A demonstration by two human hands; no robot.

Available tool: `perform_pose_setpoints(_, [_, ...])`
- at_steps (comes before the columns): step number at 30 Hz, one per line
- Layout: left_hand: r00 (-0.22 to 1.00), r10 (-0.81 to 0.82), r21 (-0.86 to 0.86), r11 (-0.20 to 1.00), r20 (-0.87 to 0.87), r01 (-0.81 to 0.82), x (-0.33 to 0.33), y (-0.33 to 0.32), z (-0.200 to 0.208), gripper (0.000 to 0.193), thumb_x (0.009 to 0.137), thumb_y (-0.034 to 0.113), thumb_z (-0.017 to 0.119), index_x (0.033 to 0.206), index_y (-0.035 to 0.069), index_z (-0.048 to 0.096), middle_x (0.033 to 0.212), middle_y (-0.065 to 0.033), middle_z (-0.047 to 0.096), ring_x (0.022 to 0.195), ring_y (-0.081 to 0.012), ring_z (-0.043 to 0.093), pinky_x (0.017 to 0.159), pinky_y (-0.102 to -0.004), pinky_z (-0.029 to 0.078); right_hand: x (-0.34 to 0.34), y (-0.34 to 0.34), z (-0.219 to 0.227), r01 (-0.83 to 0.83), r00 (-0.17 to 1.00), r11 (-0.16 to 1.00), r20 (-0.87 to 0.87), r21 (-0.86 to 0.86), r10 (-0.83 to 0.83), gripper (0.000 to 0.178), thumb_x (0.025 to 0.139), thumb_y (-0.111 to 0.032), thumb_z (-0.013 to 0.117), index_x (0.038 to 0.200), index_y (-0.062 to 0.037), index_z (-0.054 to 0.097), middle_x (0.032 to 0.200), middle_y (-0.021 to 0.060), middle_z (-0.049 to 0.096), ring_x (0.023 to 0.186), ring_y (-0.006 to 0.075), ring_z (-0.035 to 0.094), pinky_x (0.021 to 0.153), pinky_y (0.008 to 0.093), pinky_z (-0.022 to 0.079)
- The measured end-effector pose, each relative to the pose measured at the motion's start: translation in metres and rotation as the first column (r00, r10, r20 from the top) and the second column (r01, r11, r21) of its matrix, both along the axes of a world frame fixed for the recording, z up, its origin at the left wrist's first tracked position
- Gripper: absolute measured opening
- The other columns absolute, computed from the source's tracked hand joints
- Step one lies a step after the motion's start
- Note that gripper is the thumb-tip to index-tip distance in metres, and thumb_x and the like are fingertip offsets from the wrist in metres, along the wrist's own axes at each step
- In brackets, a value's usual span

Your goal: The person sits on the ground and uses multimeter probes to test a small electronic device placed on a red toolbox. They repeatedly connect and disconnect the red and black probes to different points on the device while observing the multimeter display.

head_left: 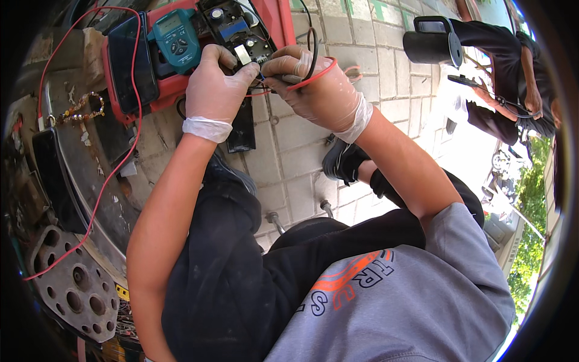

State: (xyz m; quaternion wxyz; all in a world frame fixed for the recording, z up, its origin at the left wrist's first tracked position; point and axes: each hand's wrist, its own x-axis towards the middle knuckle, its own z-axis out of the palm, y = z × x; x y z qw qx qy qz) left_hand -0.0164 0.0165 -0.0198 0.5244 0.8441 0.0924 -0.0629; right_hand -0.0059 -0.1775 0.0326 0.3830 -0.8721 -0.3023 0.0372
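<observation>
A green circuit board (237, 31) with a white block and a blue part sits in a black housing at the top centre. My left hand (212, 96), in a thin translucent glove, is closed with thumb and fingers on the near edge of the board. My right hand (319, 90), gloved likewise, is closed beside the board on a dark, slim test probe (289, 79), its tip hidden by the fingers. A thick red lead (318, 75) loops at this hand, and a black cable (313, 45) runs above. Left of the board lies a teal multimeter (176, 41).
A red toolbox (113, 90) bears the multimeter and a dark phone-like slab (125, 63). A thin red wire (137, 90) curves down the left side. A metal plate with holes (72, 286) lies at lower left. At upper right, another person stands near a black container (429, 46).
</observation>
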Motion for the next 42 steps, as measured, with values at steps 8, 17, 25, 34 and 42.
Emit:
perform_pose_setpoints(8, [1.0, -0.01, 0.009, 1.0, -0.008, 0.011, 0.001, 0.001, -0.002, 0.042, 0.08, 0.032, 0.084, 0.094, 0.004, 0.056, 0.081, -0.0129, 0.067, 0.075, -0.0333, 0.067, 0.071, -0.0412, 0.053, 0.003, -0.002, -0.002, -0.061, 0.998, 0.998, -0.005, -0.024, 0.061, 0.023, 0.086, -0.001, 0.075, 0.105, -0.0094, 0.065, 0.098, 0.0098, 0.067, 0.08, 0.032, 0.068, 0.068, 0.0385, 0.055])
perform_pose_setpoints(17, [1.0, -0.002, -0.061, 0.998, -0.023, 0.0, -0.002, 0.002, 0.001, 0.033, 0.083, 0.026, 0.08, 0.092, 0.003, 0.058, 0.076, -0.0099, 0.066, 0.068, -0.026, 0.064, 0.066, -0.0378, 0.052, 0.002, -0.001, 0.0, -0.042, 0.999, 0.999, 0.008, -0.028, 0.042, 0.02, 0.087, -0.004, 0.075, 0.104, -0.0088, 0.065, 0.097, 0.0109, 0.067, 0.079, 0.0335, 0.067, 0.069, 0.0397, 0.054])
perform_pose_setpoints(25, [0.997, -0.071, -0.241, 0.968, 0.023, 0.075, -0.026, -0.014, 0.017, 0.021, 0.083, 0.014, 0.075, 0.1, 0.004, 0.068, 0.069, -0.0066, 0.063, 0.061, -0.0167, 0.06, 0.062, -0.0323, 0.051, 0.002, -0.003, -0.005, 0.014, 0.999, 1.0, -0.034, -0.01, -0.015, 0.016, 0.09, -0.008, 0.073, 0.106, -0.0073, 0.069, 0.096, 0.0116, 0.068, 0.079, 0.0314, 0.068, 0.069, 0.0379, 0.055])
perform_pose_setpoints(34, [0.99, -0.107, -0.108, 0.987, 0.088, 0.116, -0.021, -0.022, 0.014, 0.031, 0.081, 0.016, 0.077, 0.11, 0.007, 0.071, 0.079, -0.0144, 0.068, 0.069, -0.0307, 0.067, 0.065, -0.0376, 0.054, 0.006, 0.004, 0.001, 0.072, 0.988, 0.992, -0.131, -0.107, -0.086, 0.016, 0.092, -0.019, 0.069, 0.101, -0.0059, 0.071, 0.086, 0.0158, 0.07, 0.077, 0.0368, 0.068, 0.069, 0.0428, 0.055])
perform_pose_setpoints(42, [0.989, -0.1, 0.003, 0.995, 0.105, 0.1, -0.02, -0.023, 0.014, 0.026, 0.085, 0.018, 0.076, 0.109, 0.008, 0.071, 0.086, -0.0182, 0.071, 0.08, -0.0364, 0.071, 0.07, -0.0433, 0.056, 0.03, 0.011, 0.013, -0.048, 0.99, 0.975, -0.143, -0.215, 0.018, 0.017, 0.09, -0.017, 0.071, 0.099, -0.0023, 0.072, 0.074, 0.0182, 0.068, 0.07, 0.0358, 0.067, 0.065, 0.039, 0.054])
